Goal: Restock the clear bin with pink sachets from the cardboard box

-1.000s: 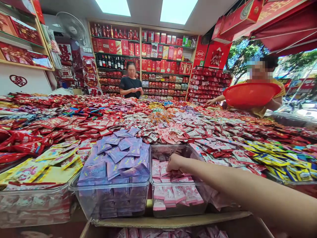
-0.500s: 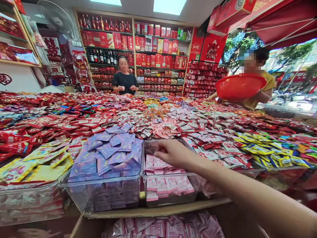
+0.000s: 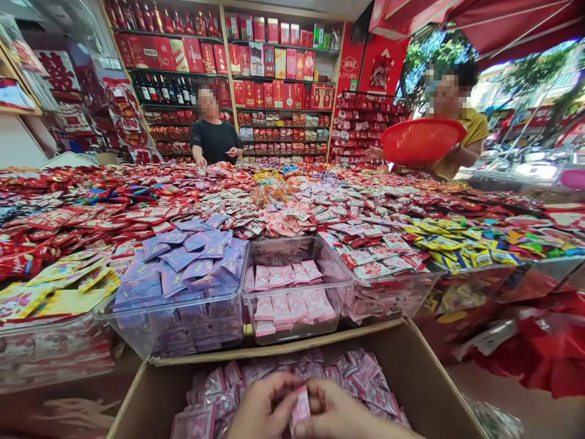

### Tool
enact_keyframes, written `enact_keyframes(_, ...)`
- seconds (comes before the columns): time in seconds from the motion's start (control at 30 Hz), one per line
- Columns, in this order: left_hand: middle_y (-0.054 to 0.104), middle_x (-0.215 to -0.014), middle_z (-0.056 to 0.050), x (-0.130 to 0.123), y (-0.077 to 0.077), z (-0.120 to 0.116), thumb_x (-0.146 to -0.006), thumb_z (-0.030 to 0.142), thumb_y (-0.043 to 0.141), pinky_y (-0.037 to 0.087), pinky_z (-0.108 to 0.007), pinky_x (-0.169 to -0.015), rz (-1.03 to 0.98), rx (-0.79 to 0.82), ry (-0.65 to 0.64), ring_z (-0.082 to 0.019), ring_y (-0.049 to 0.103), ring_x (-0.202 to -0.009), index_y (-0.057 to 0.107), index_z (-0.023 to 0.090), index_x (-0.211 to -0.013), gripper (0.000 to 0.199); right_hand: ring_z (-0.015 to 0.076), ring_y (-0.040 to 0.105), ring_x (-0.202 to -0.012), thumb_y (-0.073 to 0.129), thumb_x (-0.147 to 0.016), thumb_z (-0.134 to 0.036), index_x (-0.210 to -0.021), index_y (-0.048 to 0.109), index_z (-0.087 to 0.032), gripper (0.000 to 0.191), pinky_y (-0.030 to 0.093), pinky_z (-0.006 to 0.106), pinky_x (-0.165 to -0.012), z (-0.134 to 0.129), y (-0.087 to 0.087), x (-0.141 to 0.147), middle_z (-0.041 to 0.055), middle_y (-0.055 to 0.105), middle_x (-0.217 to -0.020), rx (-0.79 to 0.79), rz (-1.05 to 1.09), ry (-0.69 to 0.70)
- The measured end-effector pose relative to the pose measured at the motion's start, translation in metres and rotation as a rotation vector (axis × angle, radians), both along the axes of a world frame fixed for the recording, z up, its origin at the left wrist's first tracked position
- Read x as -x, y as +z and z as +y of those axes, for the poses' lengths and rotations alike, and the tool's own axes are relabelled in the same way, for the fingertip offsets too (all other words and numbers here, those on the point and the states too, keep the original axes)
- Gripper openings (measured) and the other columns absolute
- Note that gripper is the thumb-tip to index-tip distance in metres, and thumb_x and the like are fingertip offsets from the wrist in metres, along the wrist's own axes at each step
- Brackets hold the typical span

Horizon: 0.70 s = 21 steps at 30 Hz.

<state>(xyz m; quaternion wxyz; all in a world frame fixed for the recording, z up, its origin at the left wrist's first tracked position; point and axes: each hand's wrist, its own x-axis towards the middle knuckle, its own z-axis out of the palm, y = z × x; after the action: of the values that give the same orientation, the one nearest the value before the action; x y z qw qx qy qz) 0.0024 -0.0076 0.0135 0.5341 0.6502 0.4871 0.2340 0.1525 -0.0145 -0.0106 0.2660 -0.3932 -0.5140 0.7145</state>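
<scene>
Low in the head view, my left hand [image 3: 262,407] and my right hand [image 3: 336,411] meet, with fingers pinched around a small pink candy packet [image 3: 300,407]. Both hands are over an open cardboard box [image 3: 411,360] full of pink packets [image 3: 365,381], partly covered by my hands. Just beyond the box's far flap stands a clear plastic bin [image 3: 342,280], partly filled with rows of pink packets [image 3: 292,305]. On its left, another clear bin [image 3: 103,317] is heaped with purple packets [image 3: 192,262].
Yellow packets [image 3: 50,292] fill the bin at far left; red-and-white packets [image 3: 379,250] lie right of the pink bin. Across the heaped counter, one person [image 3: 217,143] stands by the shelves and another [image 3: 475,131] holds a red basket [image 3: 420,143]. Red bags [image 3: 543,353] are at lower right.
My right hand has come back from above the pink bin to the box. Both hands now show there, with a pink packet between them. The view has tilted down.
</scene>
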Motion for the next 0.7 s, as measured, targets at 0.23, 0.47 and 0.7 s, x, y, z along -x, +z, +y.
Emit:
enact_keyframes(0.23, 0.062, -0.055, 0.003, -0.009, 0.011, -0.002, -0.065, 0.031, 0.063, 0.042, -0.021, -0.048, -0.474, 0.185, 0.337, -0.01, 0.053, -0.047, 0.05, 0.015, -0.087, 0.03, 0.0076, 0.051, -0.055, 0.073, -0.049, -0.024, -0.081, 0.052, -0.011, 0.041, 0.036, 0.021, -0.055, 0.001, 0.019, -0.01, 0.0002, 0.059, -0.064, 0.134, 0.21, -0.209)
enact_keyframes(0.47, 0.063, -0.074, 0.001, -0.008, 0.018, -0.007, -0.068, 0.034, 0.061, 0.046, -0.022, -0.059, -0.524, 0.163, 0.366, -0.012, 0.058, -0.067, 0.05, 0.017, -0.088, 0.028, 0.0101, 0.048, -0.058, 0.06, -0.065, -0.024, -0.074, 0.053, -0.014, 0.015, 0.037, 0.023, -0.053, -0.004, 0.028, -0.017, 0.0008, 0.057, -0.066, -0.37, -0.181, -0.248)
enact_keyframes(0.7, 0.058, -0.088, -0.003, -0.009, 0.021, -0.01, -0.069, 0.023, 0.059, 0.043, -0.027, -0.073, -0.461, 0.167, 0.293, -0.014, 0.055, -0.081, 0.045, 0.018, -0.091, 0.027, 0.0169, 0.046, -0.089, 0.051, -0.071, -0.015, -0.092, 0.053, -0.018, 0.021, 0.038, 0.03, -0.077, -0.013, 0.034, -0.02, 0.0069, 0.054, -0.096, -1.018, -0.433, -0.131)
